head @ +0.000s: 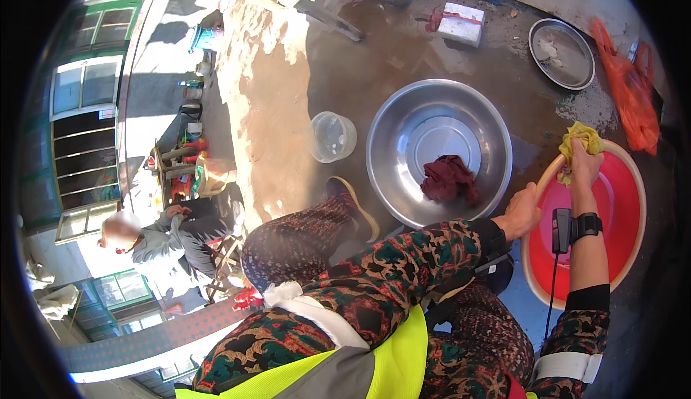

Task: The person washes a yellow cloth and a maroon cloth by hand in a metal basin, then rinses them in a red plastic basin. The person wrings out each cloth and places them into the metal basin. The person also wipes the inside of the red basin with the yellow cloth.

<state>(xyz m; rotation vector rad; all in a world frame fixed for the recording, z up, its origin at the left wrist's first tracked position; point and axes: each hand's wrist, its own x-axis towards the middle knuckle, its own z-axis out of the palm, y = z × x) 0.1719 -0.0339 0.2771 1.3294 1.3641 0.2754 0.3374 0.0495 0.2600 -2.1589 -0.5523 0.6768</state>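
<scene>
My right hand (586, 167) grips a crumpled yellow cloth (583, 139) against the far rim of a red plastic basin (621, 210) with a pale rim. The basin looks tilted. My left hand (521, 213) holds the basin's near left rim, its fingers over the edge. To the left of the basin stands a wide stainless steel bowl (397, 129). A wet-looking dark maroon cloth (449, 179) lies bunched inside that bowl. My right wrist bears a black strap with a small dark device (562, 230) and a cable.
A clear plastic tub (333, 137) stands left of the bowl. Farther off are a white foam block (460, 24), a round metal tray (561, 53) and an orange plastic bag (631, 97). A wooden bench (307, 5) stands at the top. A person (173, 237) sits at left.
</scene>
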